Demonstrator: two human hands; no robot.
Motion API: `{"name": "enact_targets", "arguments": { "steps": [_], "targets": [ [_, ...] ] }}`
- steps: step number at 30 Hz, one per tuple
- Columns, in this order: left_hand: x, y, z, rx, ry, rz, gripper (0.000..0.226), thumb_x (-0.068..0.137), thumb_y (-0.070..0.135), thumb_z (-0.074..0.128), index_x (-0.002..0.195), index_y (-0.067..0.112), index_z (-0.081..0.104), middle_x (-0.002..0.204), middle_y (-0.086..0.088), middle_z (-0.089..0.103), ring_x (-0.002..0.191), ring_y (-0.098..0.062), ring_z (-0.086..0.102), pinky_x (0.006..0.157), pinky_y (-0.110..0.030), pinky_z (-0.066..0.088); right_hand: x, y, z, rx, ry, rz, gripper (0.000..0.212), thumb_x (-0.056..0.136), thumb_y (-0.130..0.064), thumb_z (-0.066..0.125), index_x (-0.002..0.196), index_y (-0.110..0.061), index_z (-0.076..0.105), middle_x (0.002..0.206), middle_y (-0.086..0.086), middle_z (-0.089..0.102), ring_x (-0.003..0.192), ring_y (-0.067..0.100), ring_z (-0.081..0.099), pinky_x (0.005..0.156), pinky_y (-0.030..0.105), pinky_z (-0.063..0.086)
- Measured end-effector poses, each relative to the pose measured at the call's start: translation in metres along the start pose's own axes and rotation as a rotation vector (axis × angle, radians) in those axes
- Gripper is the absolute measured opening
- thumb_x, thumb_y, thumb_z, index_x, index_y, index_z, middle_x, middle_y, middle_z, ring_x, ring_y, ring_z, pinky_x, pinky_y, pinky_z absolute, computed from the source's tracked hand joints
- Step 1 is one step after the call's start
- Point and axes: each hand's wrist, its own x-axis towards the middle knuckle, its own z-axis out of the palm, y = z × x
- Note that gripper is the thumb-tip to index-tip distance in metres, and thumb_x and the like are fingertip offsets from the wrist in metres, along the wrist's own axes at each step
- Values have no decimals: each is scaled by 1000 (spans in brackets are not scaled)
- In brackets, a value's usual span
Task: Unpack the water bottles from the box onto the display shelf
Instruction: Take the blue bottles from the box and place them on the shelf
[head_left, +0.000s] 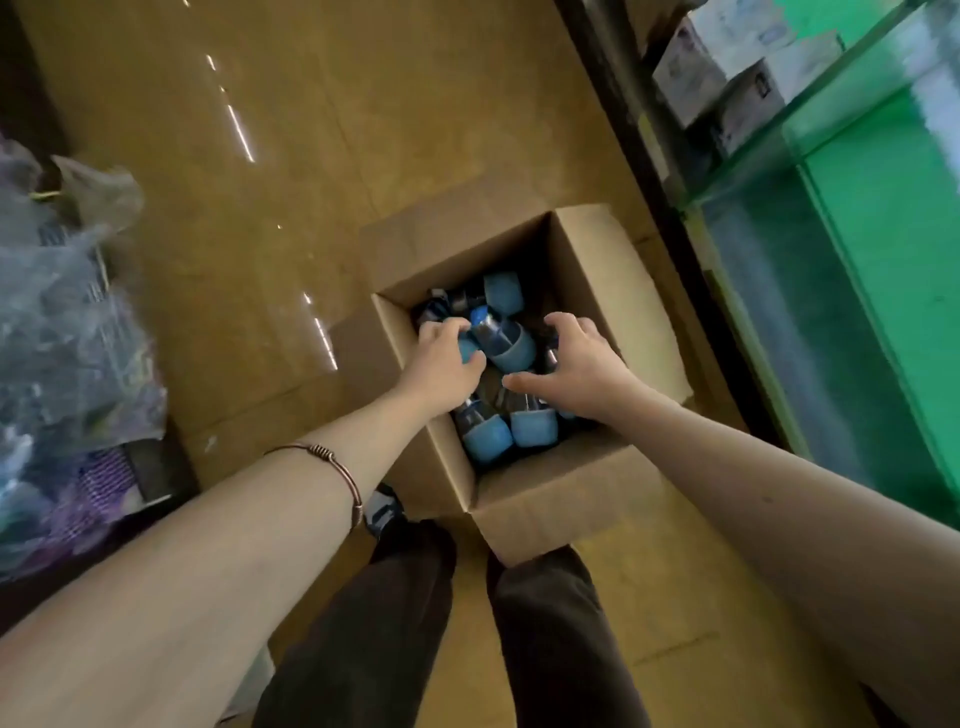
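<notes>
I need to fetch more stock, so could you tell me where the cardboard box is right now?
In the head view, the cardboard box sits open on the floor, centre-right, beside the glass display shelf.

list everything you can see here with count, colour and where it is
open brown cardboard box: one, on the floor ahead of the person's feet
blue-capped water bottles: several, exact count unclear, piled loosely inside the box
glossy brown floor: one, under everything
green glass display shelf: one, along the right edge
pale printed cartons: a few, upper right, on the shelf unit
clear plastic bags of purplish goods: a heap, far left
thin dark wire bracelet: one, on the left forearm
dark trouser legs: two, bottom centre
left hand: in the box, fingers curled round a blue cap
right hand: in the box, fingers curled over the bottles, grip unclear
</notes>
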Motion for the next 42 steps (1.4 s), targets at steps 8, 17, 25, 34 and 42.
{"name": "enact_targets", "arguments": {
  "steps": [8,17,25,34,42],
  "targets": [
    [111,-56,83,81,-7,-92,63,94,35,51,148,20,21,150,-10,19,137,-31,27,112,-38,25,108,84,76,32,-41,39,93,75,-45,76,144,-10,25,144,12,33,130,28,39,102,37,36],
    [195,-79,126,68,51,-99,69,93,39,53,149,20,19,150,-10,18,139,-32,18,113,-38,20,195,123,125,47,-7,41,96,75,-44,77,147,-11,23,147,13,30,133,30,37,106,43,37],
    [233,-101,145,-38,98,-109,75,90,42,57,149,16,17,149,-15,23,139,-33,21,114,-39,20,240,146,151,33,9,42,95,73,-39,79,146,-14,24,146,11,30,131,29,37,103,41,38],
    [262,-106,150,-218,174,-266,111,48,89,51,137,25,40,135,-9,50,124,-34,47,104,-46,40,287,150,178,-58,67,4,101,66,-42,81,144,-13,24,143,11,34,133,29,29,106,37,28],
    [270,-118,156,-172,173,-232,91,64,72,67,136,25,39,139,-10,40,129,-36,35,107,-49,34,298,158,195,63,123,53,104,62,-33,86,143,-14,25,143,10,37,131,31,34,104,44,37]
  ]
}}
